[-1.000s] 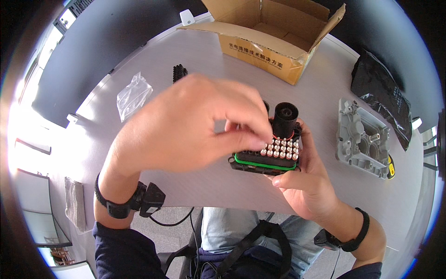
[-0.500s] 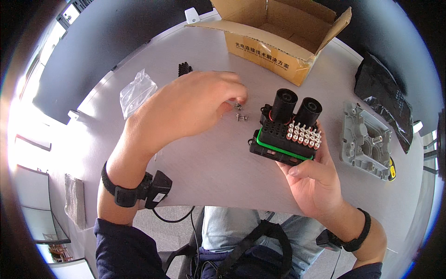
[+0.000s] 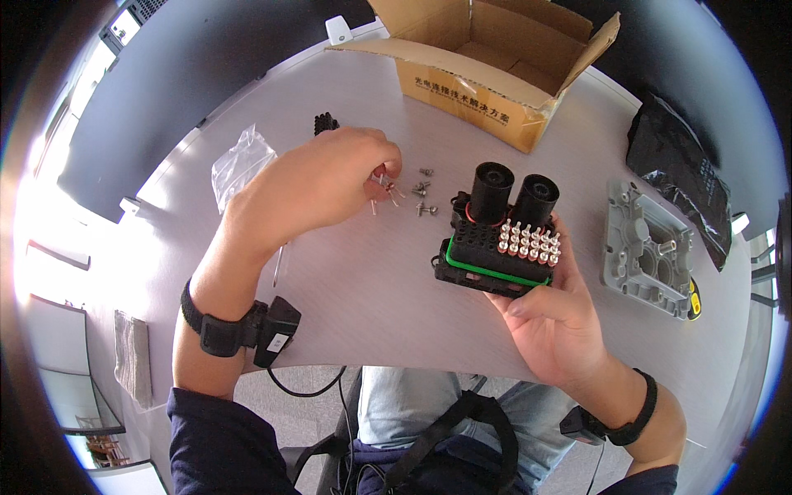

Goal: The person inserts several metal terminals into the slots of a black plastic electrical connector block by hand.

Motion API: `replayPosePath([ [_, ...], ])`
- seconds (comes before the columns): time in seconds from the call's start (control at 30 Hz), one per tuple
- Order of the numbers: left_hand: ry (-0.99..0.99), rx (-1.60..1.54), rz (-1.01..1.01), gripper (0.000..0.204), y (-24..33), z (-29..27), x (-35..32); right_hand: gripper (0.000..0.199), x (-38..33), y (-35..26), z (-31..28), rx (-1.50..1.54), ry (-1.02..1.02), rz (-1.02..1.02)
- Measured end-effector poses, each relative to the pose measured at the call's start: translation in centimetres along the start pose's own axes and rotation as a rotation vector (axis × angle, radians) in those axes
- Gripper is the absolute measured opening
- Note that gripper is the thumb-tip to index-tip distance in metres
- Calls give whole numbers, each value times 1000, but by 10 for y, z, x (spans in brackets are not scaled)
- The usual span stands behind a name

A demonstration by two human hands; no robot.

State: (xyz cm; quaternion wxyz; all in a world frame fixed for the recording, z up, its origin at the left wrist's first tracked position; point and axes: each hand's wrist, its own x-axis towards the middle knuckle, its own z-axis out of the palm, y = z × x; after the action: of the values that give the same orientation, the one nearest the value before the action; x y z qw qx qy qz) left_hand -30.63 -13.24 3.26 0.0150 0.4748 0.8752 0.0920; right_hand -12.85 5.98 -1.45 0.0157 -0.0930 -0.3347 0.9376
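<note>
Head view, and the right hand (image 3: pixel 554 332) had its grip firmly on the black connector block (image 3: pixel 487 266), over the table (image 3: pixel 371 305)! Left of it, past the loose screws (image 3: pixel 425 209), the left hand (image 3: pixel 346 175) had its fingers at the loose pins (image 3: pixel 389 189); whether they gripped any, I couldn't tell. Picking pins looked the step in hand; the next move seemed to call for one clean pinch, the block held steady, bare holes (image 3: pixel 476 238) up.
</note>
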Motion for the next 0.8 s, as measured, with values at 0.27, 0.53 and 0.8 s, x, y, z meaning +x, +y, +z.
replayPosePath([
  [0.27, 114, -34, -114, 9, 15, -20, 3, 98, 0, 3, 0, -75, -24, 18],
  [0.53, 139, -567, 59, 8, 51, -38, -7, 92, 1, 0, 0, -58, -31, 41],
  [0.8, 155, -359, 332, 11, 56, -36, -10, 91, 1, 1, 0, -79, -44, 39],
])
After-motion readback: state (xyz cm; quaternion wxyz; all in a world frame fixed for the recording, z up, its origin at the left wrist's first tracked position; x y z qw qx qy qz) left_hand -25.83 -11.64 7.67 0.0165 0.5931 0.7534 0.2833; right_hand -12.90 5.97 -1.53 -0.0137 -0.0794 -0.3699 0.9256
